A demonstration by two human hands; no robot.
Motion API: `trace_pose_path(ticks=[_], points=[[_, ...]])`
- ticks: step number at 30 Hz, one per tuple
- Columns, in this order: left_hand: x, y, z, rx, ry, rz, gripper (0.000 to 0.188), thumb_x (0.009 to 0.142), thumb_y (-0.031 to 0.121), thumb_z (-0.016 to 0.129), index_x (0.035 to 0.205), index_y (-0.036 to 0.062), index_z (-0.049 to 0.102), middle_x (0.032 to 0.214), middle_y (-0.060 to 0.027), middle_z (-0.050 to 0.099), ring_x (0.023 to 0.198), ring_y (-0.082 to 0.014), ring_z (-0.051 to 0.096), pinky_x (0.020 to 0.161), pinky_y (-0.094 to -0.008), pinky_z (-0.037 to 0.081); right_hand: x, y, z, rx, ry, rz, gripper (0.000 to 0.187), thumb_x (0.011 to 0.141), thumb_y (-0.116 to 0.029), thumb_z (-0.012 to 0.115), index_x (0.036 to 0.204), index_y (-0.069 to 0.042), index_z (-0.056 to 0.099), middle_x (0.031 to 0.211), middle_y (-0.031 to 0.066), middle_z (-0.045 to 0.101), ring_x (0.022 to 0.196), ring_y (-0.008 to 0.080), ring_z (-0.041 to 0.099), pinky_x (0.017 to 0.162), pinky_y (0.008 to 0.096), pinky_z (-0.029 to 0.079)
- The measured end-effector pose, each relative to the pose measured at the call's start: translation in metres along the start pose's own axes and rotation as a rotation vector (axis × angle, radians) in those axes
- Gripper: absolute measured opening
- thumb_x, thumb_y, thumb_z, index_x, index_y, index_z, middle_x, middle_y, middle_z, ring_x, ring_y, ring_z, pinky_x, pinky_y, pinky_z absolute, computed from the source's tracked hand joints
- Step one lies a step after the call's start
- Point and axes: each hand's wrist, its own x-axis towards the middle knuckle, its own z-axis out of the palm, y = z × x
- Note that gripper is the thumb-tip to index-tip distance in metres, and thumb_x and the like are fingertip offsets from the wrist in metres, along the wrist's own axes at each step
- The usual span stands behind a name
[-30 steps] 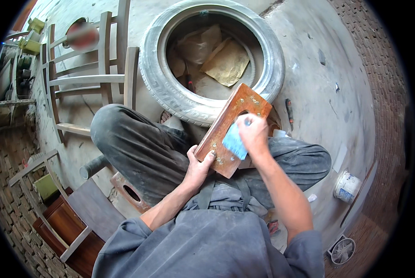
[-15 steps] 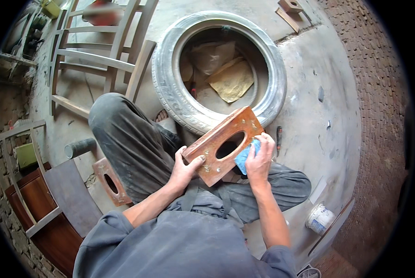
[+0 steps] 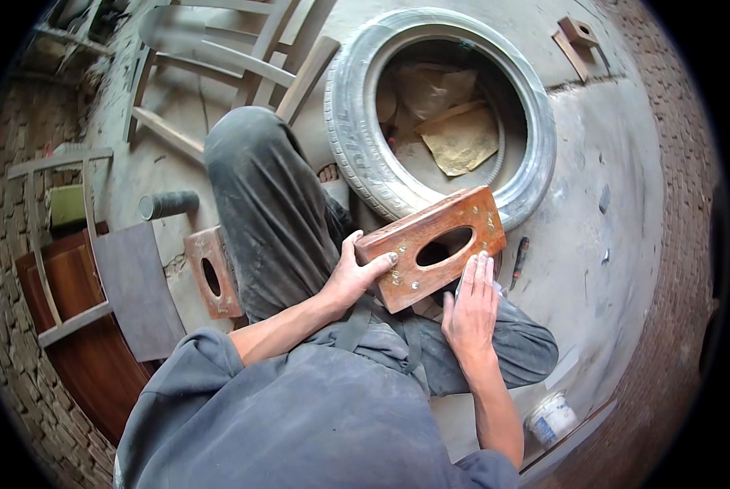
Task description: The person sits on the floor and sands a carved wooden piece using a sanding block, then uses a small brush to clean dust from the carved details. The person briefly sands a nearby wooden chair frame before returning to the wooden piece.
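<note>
Wooden box (image 3: 422, 279): orange-brown, tilted, raised over the lap between the folded legs, its oval hole facing up toward the wearer; screw heads or similar spots dot both ends of that face.
Reddish-brown panel (image 3: 88, 346): at far left, partly under a grey board (image 3: 139, 285).
Dark cylinder (image 3: 167, 205): on its side on the floor.
Second box (image 3: 223, 281): also with an oval hole, just beside the left leg.
Slatted wooden frame (image 3: 251, 63): on the floor beyond the left knee.
Left grip (image 3: 348, 275): grasping the box's left end, thumb pressed on the holed face.
Tyre (image 3: 363, 159): flat on the floor beyond the box, a yellowish sheet (image 3: 461, 143) inside its ring.
Right grip (image 3: 472, 311): fingers straight and together at the box's near right edge; cannot tell whether anything is held beneath.
Screwdriver (image 3: 520, 259): on the floor, right of the box.
White tub (image 3: 552, 420): tilted, lower right.
</note>
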Motion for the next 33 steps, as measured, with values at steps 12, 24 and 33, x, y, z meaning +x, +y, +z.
trace_pose_path(ticks=[12, 24, 33], points=[[0.002, -0.007, -0.005, -0.073, -0.007, -0.004, 0.108, 0.092, 0.028, 0.085, 0.17, 0.0098, 0.013, 0.162, -0.0209, 0.038, 0.145, -0.0334, 0.047, 0.114, -0.0481, 0.049, 0.089, -0.008, -0.043, 0.356, -0.019, -0.457, 0.07, 0.086, 0.004, 0.059, 0.155, 0.005, 0.052, 0.159, 0.0284, 0.051, 0.152, 0.0419, 0.047, 0.128, 0.0497, 0.037], [0.002, 0.001, -0.014, -0.247, -0.083, -0.003, 0.097, 0.089, 0.022, 0.087, 0.165, 0.0096, 0.029, 0.156, -0.018, 0.048, 0.141, -0.0274, 0.052, 0.117, -0.0418, 0.047, 0.087, -0.073, -0.023, 0.422, -0.016, -0.561, 0.06, 0.079, -0.002, 0.066, 0.138, 0.007, 0.062, 0.143, 0.028, 0.064, 0.137, 0.0435, 0.06, 0.123, 0.0499, 0.044], [-0.005, 0.02, -0.004, -0.213, -0.032, -0.015, 0.088, 0.092, 0.021, 0.085, 0.162, 0.0112, 0.031, 0.143, -0.0174, 0.056, 0.13, -0.0257, 0.058, 0.108, -0.0402, 0.052, 0.142, 0.039, -0.011, 0.144, 0.125, -0.308, 0.053, 0.077, 0.005, 0.06, 0.13, 0.008, 0.065, 0.134, 0.0274, 0.068, 0.131, 0.0431, 0.063, 0.119, 0.0473, 0.047]])
